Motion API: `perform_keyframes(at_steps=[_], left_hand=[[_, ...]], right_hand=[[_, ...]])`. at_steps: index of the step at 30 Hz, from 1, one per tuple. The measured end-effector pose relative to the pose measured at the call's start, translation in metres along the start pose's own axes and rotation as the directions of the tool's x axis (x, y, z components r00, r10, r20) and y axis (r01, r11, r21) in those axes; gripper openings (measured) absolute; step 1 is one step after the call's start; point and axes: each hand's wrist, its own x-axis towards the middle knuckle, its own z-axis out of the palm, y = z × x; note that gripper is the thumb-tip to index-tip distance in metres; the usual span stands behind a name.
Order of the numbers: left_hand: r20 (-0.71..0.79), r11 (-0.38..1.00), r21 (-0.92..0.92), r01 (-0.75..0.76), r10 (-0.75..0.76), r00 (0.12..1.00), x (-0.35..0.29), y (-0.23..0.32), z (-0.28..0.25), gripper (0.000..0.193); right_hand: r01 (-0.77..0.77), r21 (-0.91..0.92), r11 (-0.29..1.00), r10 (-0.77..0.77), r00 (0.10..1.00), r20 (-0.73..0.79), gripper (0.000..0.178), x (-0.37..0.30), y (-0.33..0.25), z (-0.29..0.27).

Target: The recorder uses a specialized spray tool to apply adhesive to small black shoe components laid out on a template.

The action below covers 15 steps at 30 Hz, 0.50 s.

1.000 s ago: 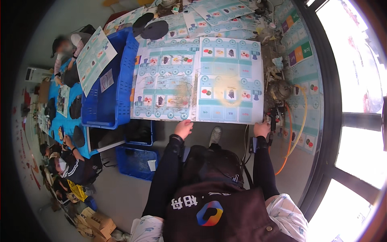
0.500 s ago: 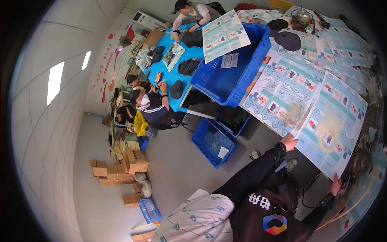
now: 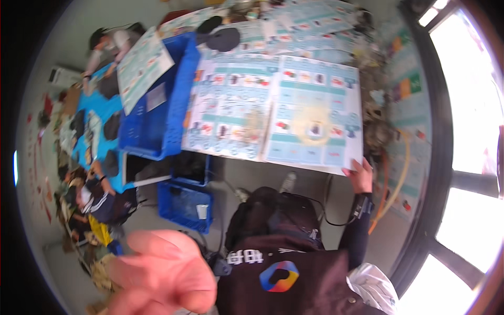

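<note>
My left hand is raised close at the lower left, large and blurred. Its fingers are loosely bent and apart, with nothing visible in them. My right hand grips the near right corner of a printed sheet, pale blue and white with rows of fruit pictures and a yellowish stain. That sheet lies at the table's front edge, partly over another stained printed sheet to its left.
A big blue crate stands left of the sheets, a printed sheet leaning on its rim. Dark caps lie behind. Below is a smaller blue basket. People work at a blue-covered table. A window is at right.
My left hand has left the sheet and come up close to the view. My right hand still holds its corner. The view has swung to the right, bringing the window in.
</note>
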Motion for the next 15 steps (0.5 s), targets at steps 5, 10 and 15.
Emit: perform_keyframes(at_steps=[5,10,15], left_hand=[[0.162,0.918,0.022,0.395,-0.393,0.905,-0.041,-0.027,0.023,0.045],[0.232,0.531,-0.09,0.843,-0.812,0.536,-0.071,-0.04,0.058,0.041],[0.293,0.37,-0.169,0.913,-0.866,0.405,-0.099,-0.052,0.058,0.04]], right_hand=[[0.08,0.335,0.939,-0.084,0.996,-0.002,0.028,-0.014,-0.101,0.014],[0.082,0.586,0.806,-0.247,0.947,0.207,0.021,0.026,-0.153,-0.015],[-0.058,0.796,0.603,-0.209,0.951,0.227,0.025,0.026,-0.187,0.009]])
